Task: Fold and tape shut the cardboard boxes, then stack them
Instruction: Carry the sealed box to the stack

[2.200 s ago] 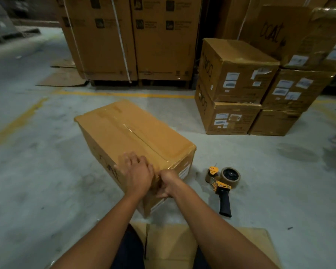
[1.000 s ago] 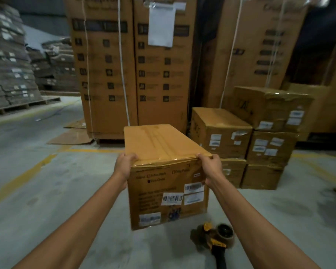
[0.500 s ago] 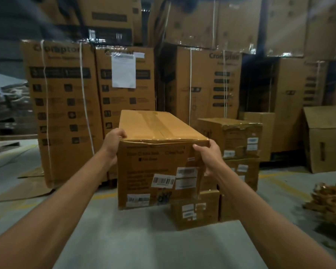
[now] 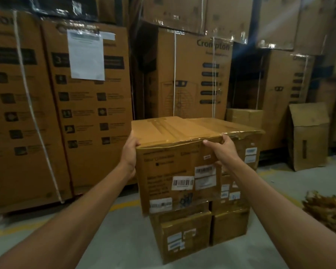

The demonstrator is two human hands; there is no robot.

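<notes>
Over stacked cartons (image 4: 184, 235) — L hand (image 4: 129, 152) & R hand (image 4: 221, 150) grip glossy-taped rectangular cardboard box (image 4: 175, 171); prob. airborne.

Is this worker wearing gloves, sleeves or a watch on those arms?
No gloves: the left hand and right hand are bare. The left forearm and right forearm are uncovered too, no sleeve in view. No watch, ring or band shows.

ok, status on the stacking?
Left hand and right hand both grip the taped box at its top near edge. Box level above the lower stacked box; contact unclear. Upper stacked box close on its right.
</notes>
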